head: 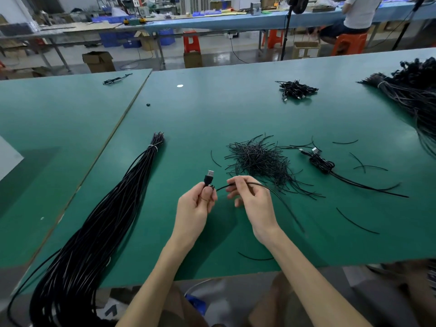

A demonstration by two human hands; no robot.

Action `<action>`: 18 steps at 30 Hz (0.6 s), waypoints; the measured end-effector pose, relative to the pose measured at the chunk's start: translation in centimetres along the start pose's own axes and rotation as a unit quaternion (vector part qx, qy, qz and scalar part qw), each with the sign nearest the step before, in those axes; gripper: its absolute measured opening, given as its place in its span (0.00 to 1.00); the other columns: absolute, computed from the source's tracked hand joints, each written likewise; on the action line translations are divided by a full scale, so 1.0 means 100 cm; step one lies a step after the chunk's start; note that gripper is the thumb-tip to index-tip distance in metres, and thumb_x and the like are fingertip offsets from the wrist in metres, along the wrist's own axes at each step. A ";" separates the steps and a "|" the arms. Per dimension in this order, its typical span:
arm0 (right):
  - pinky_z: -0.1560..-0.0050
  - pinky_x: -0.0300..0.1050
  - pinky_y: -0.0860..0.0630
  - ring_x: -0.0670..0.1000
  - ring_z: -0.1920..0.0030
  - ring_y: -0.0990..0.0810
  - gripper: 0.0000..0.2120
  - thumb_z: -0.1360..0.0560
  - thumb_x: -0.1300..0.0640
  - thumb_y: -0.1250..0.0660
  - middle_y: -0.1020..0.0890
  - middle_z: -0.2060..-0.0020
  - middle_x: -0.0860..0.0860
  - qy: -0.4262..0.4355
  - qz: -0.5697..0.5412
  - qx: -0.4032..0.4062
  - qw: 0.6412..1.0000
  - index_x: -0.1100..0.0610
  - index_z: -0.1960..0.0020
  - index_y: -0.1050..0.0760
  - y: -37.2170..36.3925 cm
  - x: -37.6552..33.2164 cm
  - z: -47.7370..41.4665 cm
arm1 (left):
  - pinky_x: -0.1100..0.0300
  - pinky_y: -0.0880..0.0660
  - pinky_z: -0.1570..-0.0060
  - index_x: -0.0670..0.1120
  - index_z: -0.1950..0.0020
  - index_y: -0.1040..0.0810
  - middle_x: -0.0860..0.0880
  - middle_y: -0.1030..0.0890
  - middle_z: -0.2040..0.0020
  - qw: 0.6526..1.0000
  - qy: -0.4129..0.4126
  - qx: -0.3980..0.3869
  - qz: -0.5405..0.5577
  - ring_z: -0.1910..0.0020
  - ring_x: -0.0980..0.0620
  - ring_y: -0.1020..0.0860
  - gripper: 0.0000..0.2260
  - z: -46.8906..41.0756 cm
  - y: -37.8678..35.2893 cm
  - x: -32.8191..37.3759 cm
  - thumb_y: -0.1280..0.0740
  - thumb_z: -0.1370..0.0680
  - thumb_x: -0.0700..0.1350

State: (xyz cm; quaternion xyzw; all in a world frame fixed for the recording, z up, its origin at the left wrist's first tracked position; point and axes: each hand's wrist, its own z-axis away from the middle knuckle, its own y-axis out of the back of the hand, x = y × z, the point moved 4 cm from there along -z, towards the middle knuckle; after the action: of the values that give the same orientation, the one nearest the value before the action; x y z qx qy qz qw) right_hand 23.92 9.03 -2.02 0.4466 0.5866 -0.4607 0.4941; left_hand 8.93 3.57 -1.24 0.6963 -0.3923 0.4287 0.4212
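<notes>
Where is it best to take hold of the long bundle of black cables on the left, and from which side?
Probably at the white tie near the far end of the bundle, coming from above: there the strands are bound tight, while toward the near end they fan out loose.

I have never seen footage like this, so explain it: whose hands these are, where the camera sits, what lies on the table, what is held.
No machine here: a person works with bare hands, and the one camera sits on their head, looking down. The left hand grips a black USB plug; the right hand pinches a thin black strand reaching towards the plug. On the green table lie a long bundle of black cables, a pile of short strands and a coiled cable.
</notes>
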 end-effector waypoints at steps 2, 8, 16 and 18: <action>0.63 0.41 0.24 0.51 0.58 0.16 0.12 0.15 0.54 0.36 0.13 0.56 0.53 0.007 -0.027 -0.019 0.999 0.56 0.49 0.16 -0.001 -0.002 0.001 | 0.66 0.32 0.67 0.44 0.58 0.25 0.56 0.25 0.70 0.996 -0.004 0.013 -0.084 0.71 0.57 0.30 0.14 0.000 0.000 -0.003 0.41 0.14 0.41; 0.61 0.39 0.27 0.52 0.57 0.18 0.22 0.14 0.46 0.43 0.13 0.52 0.59 -0.019 -0.100 -0.105 0.989 0.57 0.44 0.14 -0.005 -0.007 0.004 | 0.67 0.27 0.62 0.46 0.53 0.22 0.57 0.18 0.63 0.981 0.004 0.034 -0.192 0.64 0.59 0.21 0.10 0.001 -0.004 -0.002 0.40 0.14 0.42; 0.60 0.33 0.30 0.48 0.62 0.20 0.15 0.14 0.53 0.41 0.15 0.54 0.51 0.015 0.036 -0.230 0.972 0.48 0.33 0.19 -0.019 -0.007 0.008 | 0.60 0.20 0.44 0.39 0.41 0.18 0.48 0.13 0.47 0.988 0.078 0.047 0.125 0.44 0.51 0.15 0.12 -0.003 0.010 -0.012 0.40 0.13 0.42; 0.57 0.34 0.27 0.48 0.64 0.20 0.15 0.14 0.55 0.39 0.15 0.56 0.50 0.030 0.067 -0.254 0.964 0.51 0.30 0.21 -0.024 -0.005 0.010 | 0.55 0.19 0.42 0.36 0.38 0.20 0.42 0.14 0.43 0.962 0.117 0.050 0.241 0.41 0.44 0.16 0.14 -0.003 0.011 -0.016 0.41 0.13 0.44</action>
State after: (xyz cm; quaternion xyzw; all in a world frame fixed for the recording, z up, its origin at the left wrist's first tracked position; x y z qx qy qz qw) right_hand 21.76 7.60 -1.40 0.3582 0.6680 -0.2485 0.6031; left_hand 7.34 3.81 -2.40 0.5465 -0.4747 0.6149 0.3128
